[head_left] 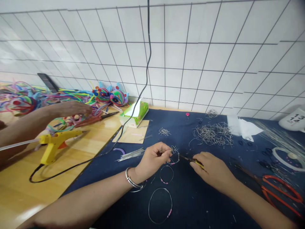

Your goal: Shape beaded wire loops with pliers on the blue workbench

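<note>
My left hand (156, 159), with a silver bangle (131, 178) at the wrist, pinches a small wire piece (175, 157) that curves into a loop with pink beads. My right hand (206, 167) is closed around thin pliers (196, 162) with yellow on the handle. The pliers' tip touches or nearly touches the wire's right side. Below the hands, a small beaded wire ring (166, 174) and a larger one (160, 205) lie on the dark blue cloth (188, 203). Another ring is partly hidden under my left wrist.
Left: another person's hand (77, 109), yellow glue gun (53, 144), colourful stems and a hanging black cable (149, 47). Behind: tissue pack (135, 114), straight wires (131, 154), tangled wire pile (212, 133). Right: red-handled scissors (281, 190), white tape ring (276, 159), white mug (293, 120).
</note>
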Motion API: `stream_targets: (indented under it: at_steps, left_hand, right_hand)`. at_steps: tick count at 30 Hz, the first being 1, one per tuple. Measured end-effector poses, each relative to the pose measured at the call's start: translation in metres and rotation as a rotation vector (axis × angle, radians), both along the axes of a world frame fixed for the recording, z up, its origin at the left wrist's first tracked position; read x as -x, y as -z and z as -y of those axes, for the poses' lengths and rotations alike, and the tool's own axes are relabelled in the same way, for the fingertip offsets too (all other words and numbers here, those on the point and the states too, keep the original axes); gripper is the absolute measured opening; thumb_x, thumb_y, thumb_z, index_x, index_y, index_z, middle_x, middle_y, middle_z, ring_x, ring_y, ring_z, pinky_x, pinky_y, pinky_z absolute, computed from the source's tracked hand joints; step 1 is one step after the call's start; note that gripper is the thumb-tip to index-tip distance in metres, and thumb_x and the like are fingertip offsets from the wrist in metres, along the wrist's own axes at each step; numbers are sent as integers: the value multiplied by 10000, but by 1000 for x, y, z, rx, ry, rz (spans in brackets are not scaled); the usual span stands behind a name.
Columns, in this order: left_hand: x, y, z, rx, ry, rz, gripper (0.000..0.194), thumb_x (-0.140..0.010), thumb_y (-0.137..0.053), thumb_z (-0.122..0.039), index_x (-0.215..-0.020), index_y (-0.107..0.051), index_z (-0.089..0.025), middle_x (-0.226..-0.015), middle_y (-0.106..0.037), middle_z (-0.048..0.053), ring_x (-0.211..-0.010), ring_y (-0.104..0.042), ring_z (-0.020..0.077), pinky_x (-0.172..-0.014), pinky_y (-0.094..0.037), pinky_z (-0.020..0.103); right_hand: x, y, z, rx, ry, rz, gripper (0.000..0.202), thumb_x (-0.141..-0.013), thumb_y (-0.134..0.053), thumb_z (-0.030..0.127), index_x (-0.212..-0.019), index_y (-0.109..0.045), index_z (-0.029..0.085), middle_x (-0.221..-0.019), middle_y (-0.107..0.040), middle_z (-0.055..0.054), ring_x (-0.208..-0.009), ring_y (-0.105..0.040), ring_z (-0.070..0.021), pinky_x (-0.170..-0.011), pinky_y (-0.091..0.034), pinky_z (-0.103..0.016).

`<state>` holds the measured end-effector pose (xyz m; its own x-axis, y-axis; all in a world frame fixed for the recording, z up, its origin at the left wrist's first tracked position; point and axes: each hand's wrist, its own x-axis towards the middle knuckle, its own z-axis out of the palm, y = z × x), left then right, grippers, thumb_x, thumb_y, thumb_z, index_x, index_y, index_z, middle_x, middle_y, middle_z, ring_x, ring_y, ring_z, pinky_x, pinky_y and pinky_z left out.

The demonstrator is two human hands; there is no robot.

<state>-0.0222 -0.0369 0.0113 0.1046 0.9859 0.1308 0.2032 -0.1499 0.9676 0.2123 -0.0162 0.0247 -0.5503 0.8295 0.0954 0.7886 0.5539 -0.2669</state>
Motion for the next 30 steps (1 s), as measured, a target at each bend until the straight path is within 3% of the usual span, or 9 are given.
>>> stream_targets:
  at_steps: [5,10,15,22,30]
  left_hand:
    - [-1,0,2,-21,-20,-22,130,-823,-521,-256,-789,-545,-132,-640,-581,4,-563,-535,76,-530,-434,186]
    - [0,-1,2,-59,-71,-9,138,-829,-515,-270,-825,-548,-136,-638,-597,8,-564,-543,84,-527,-438,189]
    - [-3,-3,1,-15,-29,75,140,-831,-510,-276,-837,-530,-137,-675,-594,10,-571,-562,83,-524,-463,189]
    - [-16,1,12,21,76,53,147,-826,-516,-279,-808,-530,-134,-683,-587,15,-590,-572,91,-541,-484,202]
    - [-20,5,16,13,114,-44,141,-828,-507,-261,-808,-561,-133,-680,-601,19,-609,-573,95,-576,-477,210]
  right_hand:
    - [-1,-10,2,-102,47,-100,249,-861,-401,367,-916,-591,216,-818,-588,-35,-808,-540,-173,-700,-420,-298]
    - [1,-16,4,208,26,-293,282,-861,-390,392,-843,-611,218,-749,-593,-18,-696,-548,-148,-625,-425,-273]
    - [6,-8,5,698,171,-641,320,-832,-424,456,-880,-588,185,-725,-559,-21,-597,-514,-120,-479,-411,-225]
    - [23,1,15,774,177,-842,289,-726,-611,336,-968,-582,182,-881,-604,-33,-777,-556,-141,-686,-464,-278]
    - [26,2,24,933,139,-1040,282,-710,-608,230,-983,-566,170,-926,-613,-60,-870,-575,-167,-682,-473,-286]
